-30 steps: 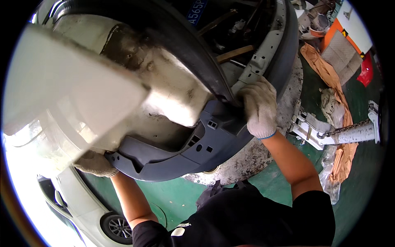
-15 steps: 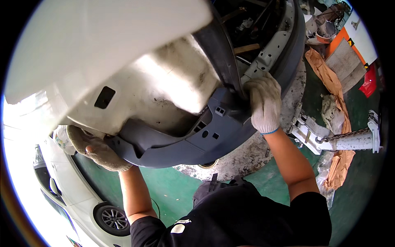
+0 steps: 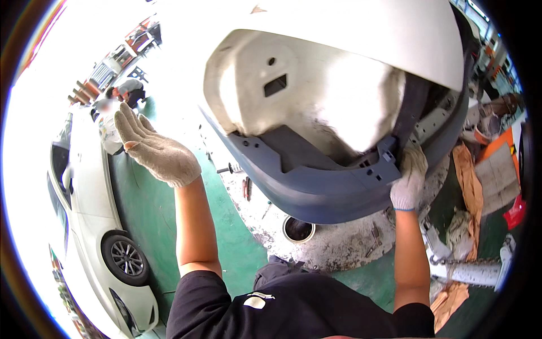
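My left hand (image 3: 151, 148), in a knitted glove, is raised in the air left of the car body, palm flat and fingers outstretched, holding nothing. My right hand (image 3: 410, 178), also gloved, grips the dark grey bumper (image 3: 299, 198) where it meets a dark vertical strip, its fingertips partly hidden there. The bumper curves round the lower edge of a pale wheel-well cavity (image 3: 316, 96), which has a square hole and a small round one. A white body panel (image 3: 367, 28) overhangs it, and a pale metal rail (image 3: 429, 118) runs behind the bumper's right side.
A round stained platform (image 3: 344, 246) carries a tin (image 3: 299, 229) and small tools. A white car (image 3: 96, 198) is parked at left, people (image 3: 127, 93) crouching beyond it. At right are a chained white metal arm (image 3: 463, 274), brown paper (image 3: 468, 181), cardboard (image 3: 497, 181) and assorted parts.
My left hand has let go of the bumper's left end and swung up and outward, open. The view has shifted leftward, showing more floor and people. My right hand stays on the bumper.
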A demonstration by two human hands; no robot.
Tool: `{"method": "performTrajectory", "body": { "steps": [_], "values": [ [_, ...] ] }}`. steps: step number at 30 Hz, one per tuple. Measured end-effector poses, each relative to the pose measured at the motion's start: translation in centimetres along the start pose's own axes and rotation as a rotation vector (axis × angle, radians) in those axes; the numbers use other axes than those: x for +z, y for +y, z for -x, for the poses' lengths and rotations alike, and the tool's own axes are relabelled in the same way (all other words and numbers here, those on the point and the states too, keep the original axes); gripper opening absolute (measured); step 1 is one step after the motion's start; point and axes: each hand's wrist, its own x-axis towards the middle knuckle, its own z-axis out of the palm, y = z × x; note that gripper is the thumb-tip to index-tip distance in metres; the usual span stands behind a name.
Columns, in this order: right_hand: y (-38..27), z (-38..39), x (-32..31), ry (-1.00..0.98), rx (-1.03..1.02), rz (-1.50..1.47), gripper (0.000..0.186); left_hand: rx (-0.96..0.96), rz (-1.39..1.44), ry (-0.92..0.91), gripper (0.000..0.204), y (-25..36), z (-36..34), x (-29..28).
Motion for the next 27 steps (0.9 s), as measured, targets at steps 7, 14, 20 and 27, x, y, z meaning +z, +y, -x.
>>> {"method": "performTrajectory", "body": {
  "steps": [7, 14, 20, 27],
  "values": [
    [-0.5, -0.1, -0.2, -0.081, 0.013, 0.036, 0.034, -0.090, -0.072, -0.097, 0.088, -2.3, 4.9, 4.5],
    [1.5, 1.2, 1.6, -0.039, 0.135, -0.023, 0.040, -0.337, -0.281, -0.314, 0.055, -9.4, 8.8, 0.3],
    [6.7, 4.6, 4.9, 0.033, 0.364, -0.385, 0.045, -0.342, -0.120, 0.013, 0.083, -13.2, 1.8, -4.8],
    [5.1, 3.8, 4.8, 0.024, 0.399, -0.492, 0.041, -0.409, -0.010, 0.271, 0.073, -22.9, 3.3, -4.0]
  ]
}}
